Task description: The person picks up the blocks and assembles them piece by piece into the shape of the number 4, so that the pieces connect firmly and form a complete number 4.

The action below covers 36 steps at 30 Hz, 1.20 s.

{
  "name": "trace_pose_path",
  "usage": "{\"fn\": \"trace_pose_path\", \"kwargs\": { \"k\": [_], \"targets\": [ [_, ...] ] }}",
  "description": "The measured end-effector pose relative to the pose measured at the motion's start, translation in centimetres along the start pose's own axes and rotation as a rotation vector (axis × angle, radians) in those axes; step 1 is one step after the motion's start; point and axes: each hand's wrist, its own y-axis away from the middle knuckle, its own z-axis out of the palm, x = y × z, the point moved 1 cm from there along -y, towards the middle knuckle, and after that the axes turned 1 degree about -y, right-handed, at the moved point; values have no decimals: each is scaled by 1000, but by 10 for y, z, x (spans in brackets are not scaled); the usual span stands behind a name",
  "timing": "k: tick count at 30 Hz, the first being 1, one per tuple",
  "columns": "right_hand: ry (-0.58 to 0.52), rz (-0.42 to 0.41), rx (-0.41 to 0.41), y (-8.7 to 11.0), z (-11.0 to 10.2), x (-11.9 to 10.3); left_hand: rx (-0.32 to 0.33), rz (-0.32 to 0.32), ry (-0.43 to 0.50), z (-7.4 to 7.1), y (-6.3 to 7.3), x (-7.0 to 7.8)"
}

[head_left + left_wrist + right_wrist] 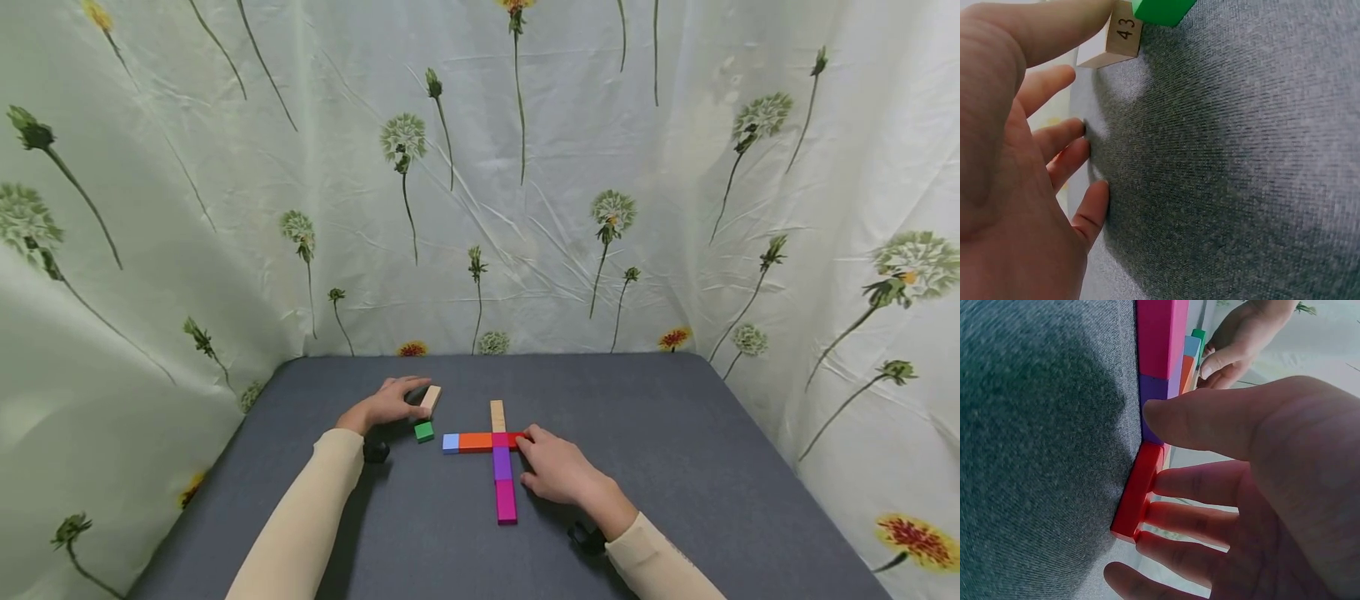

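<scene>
In the head view, my left hand (386,406) is at a plain wooden block (431,398), thumb at its near end and fingers reaching past its far end. That wooden block (1124,32) shows the number 43 in the left wrist view; the thumb overlaps it and the other fingers are spread apart. A small green block (424,432) lies just nearer than it. My right hand (558,468) rests its fingertips along a red block (1138,494), fingers fairly straight. The right thumb lies over the side of a purple block (1154,390).
Blocks form a cross on the dark grey table (420,533): a wooden one (497,415) at the far end, a magenta one (506,502) at the near end, orange (476,442) and light blue (451,443) ones on the left. A flowered curtain (555,233) hangs around the table.
</scene>
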Motion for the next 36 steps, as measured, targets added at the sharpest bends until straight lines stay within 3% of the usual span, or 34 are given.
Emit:
{"fn": "trace_pose_path", "kwargs": {
  "k": [12, 24, 36],
  "targets": [
    [7, 0, 2, 0, -3, 0, -51, -46, -18, 0, -6, -3],
    [18, 3, 7, 0, 0, 0, -53, -63, -11, 4, -16, -10],
    [32, -5, 19, 1, 2, -1, -49, -35, 11, 1, -4, 0]
  ]
}}
